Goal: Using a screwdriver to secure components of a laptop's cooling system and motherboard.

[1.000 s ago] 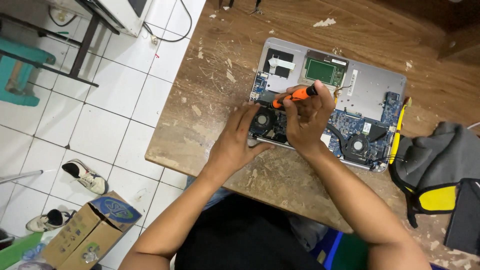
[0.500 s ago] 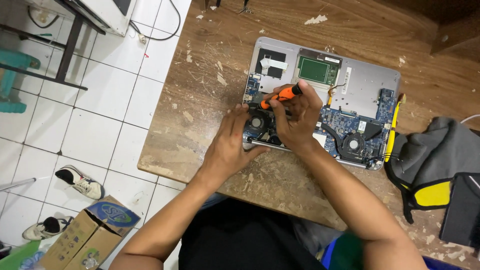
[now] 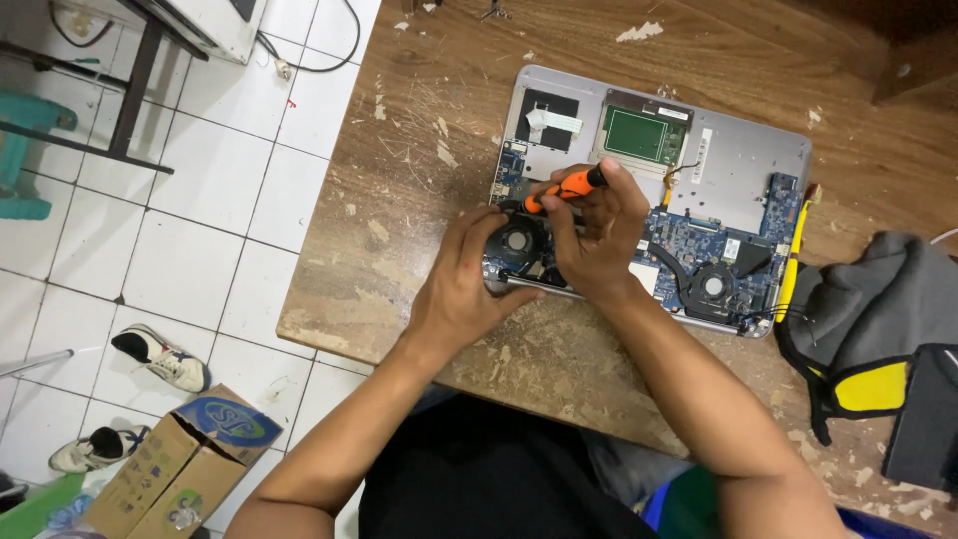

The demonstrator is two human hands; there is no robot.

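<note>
You had the opened laptop lying bottom-up on the scarred wooden table, its blue circuit board and two cooling fans exposed to you. Your right hand was closed around the orange-handled screwdriver, holding it nearly flat, the tip aimed left toward the board's left edge — a low angle that seemed to let you see the spot past your own knuckles. Whether the tip actually touched a screw, I cannot tell; your fingers covered it.

Your left hand rested on the laptop's near left corner, fingers curled over the left fan and thumb reaching along the front edge. It gripped nothing loose — it looked like a brace, pressing the chassis down so it would not slide under the driver's push.

The right fan and its dark heat pipe sat uncovered, well apart from both hands. A yellow pry tool lay just beside the laptop's right edge, within easy reach, and a grey and yellow bag sat further right on the table. On the tiled floor below were a cardboard box and two shoes.
</note>
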